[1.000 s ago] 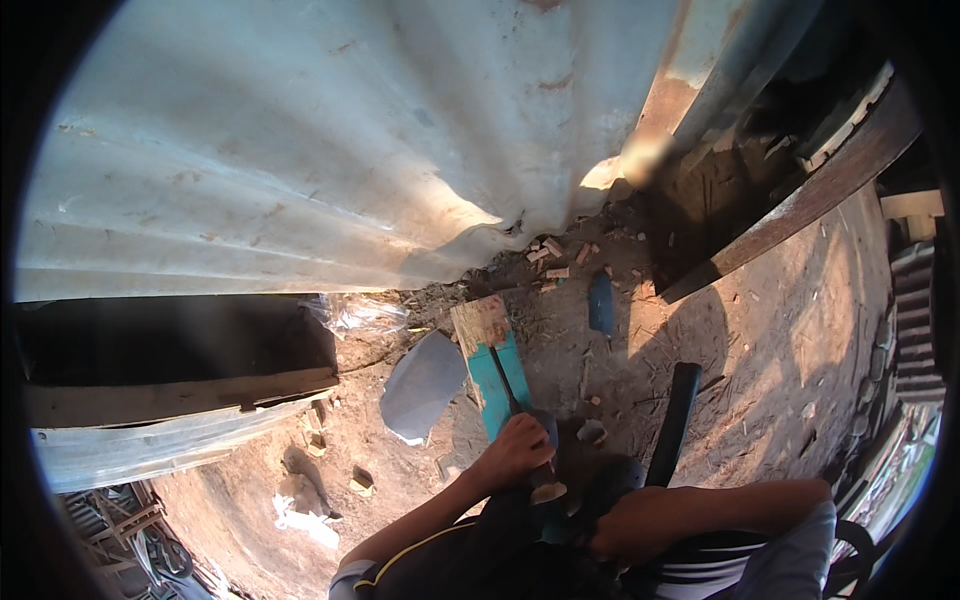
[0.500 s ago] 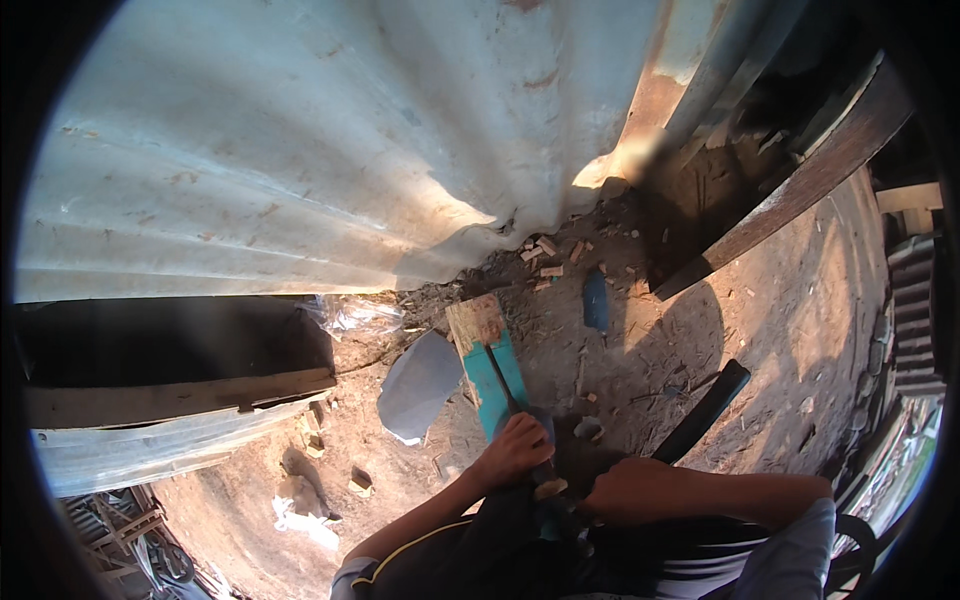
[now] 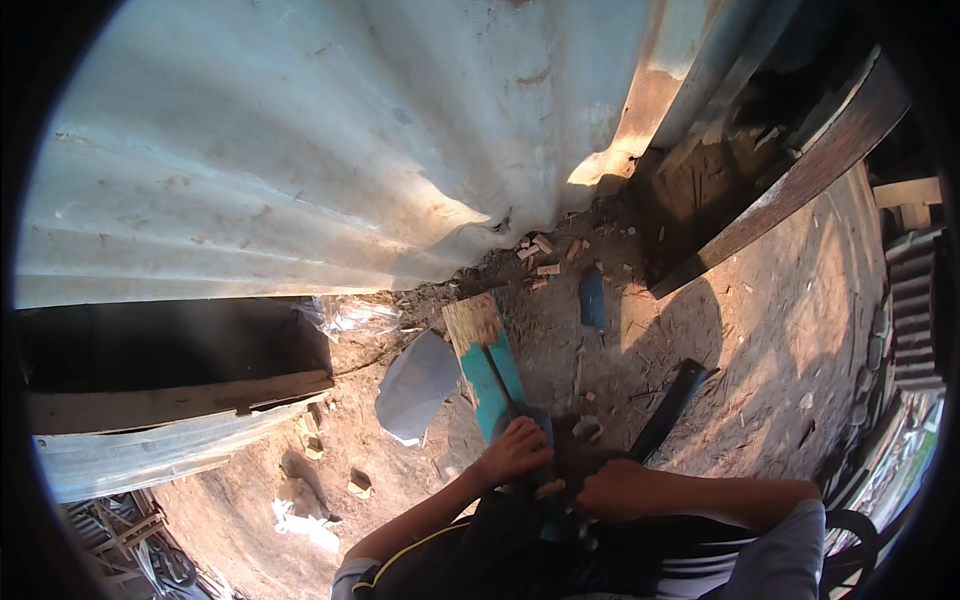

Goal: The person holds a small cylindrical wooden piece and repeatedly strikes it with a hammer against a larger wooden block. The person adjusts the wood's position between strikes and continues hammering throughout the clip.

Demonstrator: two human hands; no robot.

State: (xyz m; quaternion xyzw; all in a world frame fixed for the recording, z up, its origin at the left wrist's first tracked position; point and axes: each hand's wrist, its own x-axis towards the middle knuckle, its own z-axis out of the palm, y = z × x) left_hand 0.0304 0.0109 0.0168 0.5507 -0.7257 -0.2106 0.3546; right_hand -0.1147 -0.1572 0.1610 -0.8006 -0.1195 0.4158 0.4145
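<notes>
My left hand (image 3: 515,450) is closed on a dark tool with a long slim shaft (image 3: 497,375), which lies along an upright-looking or slanted board (image 3: 472,325), turquoise with a bare pale end; I cannot tell its exact tilt. My right hand (image 3: 610,490), closed, grips a long black bar (image 3: 670,400) that reaches up and to the right. The far end of the tool's handle and both sets of fingertips are partly hidden. A grey flat slab (image 3: 410,390) is left of the board.
A corrugated metal sheet (image 3: 330,150) spans the upper view. Wood offcuts (image 3: 540,250) and a blue piece (image 3: 592,300) lie on the dirt floor (image 3: 760,370). A dark opening (image 3: 170,340) is at left, a slanting beam (image 3: 790,180) at right.
The black bar in my right hand has swung rightward, then back slightly left and lower. My right hand has shifted up and left. My left hand stays on the tool.
</notes>
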